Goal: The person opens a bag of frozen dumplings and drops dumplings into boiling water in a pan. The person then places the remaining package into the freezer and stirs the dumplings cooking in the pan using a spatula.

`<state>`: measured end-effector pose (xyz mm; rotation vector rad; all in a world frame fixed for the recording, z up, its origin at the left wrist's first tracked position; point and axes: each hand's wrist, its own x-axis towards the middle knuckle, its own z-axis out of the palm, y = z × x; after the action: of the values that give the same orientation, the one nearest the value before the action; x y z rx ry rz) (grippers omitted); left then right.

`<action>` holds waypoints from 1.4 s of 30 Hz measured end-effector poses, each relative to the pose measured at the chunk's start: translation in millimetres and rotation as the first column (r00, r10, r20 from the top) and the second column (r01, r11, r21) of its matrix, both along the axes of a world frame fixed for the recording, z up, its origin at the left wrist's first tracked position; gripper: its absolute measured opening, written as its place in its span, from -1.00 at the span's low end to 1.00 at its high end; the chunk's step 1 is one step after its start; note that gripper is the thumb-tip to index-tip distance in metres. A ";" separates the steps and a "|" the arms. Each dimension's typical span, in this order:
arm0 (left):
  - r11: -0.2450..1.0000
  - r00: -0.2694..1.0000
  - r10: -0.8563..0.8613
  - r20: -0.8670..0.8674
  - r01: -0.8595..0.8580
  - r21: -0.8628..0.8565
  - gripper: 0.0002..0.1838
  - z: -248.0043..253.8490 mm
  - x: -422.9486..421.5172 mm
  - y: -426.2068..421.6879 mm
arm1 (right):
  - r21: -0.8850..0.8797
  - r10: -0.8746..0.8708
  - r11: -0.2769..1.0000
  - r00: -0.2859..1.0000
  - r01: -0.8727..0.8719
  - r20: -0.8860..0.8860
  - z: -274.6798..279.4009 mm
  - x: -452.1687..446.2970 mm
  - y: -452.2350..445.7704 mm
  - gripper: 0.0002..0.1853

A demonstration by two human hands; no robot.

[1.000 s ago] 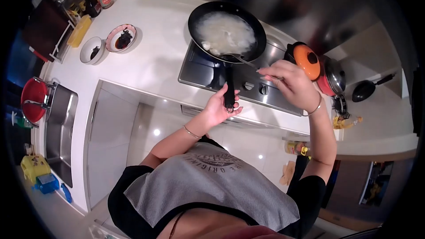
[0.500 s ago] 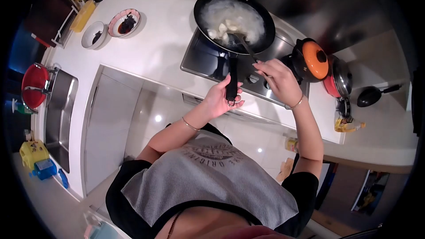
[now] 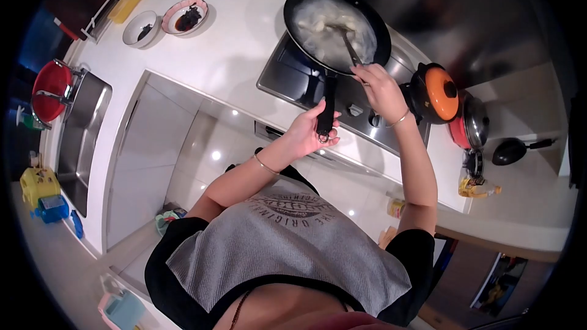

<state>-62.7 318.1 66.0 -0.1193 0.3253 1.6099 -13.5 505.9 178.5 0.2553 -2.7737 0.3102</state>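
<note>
A black frying pan sits on the stove, holding steaming, cloudy liquid with pale pieces in it. Its black handle points toward me. My left hand is closed around the lower part of that handle, near the metal ring at its end. My right hand grips a dark metal spatula from above, over the pan's near rim. The spatula's lower end is among the pieces and mostly hidden by the liquid.
The gas stove carries an orange-lidded pot at right, beside a red pot. Farther right are a small black pan and an oil bottle. Two bowls stand left: white, pink-rimmed. A sink is far left.
My right hand has moved up toward the pan, and the spatula reaches farther into the liquid, more steeply. My left hand stays on the handle. The whole view has shifted slightly.
</note>
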 end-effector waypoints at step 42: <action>0.980 0.914 0.139 -0.381 -0.181 -0.078 -0.56 -8.0 1.3 -49.9 | -0.832 -0.847 0.259 0.530 0.490 0.049 -11.8 -6.0 267.2 -0.72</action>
<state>-61.4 268.3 58.0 0.0812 0.7186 1.7759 -19.5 773.1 166.7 -1.0179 -1.7642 1.0137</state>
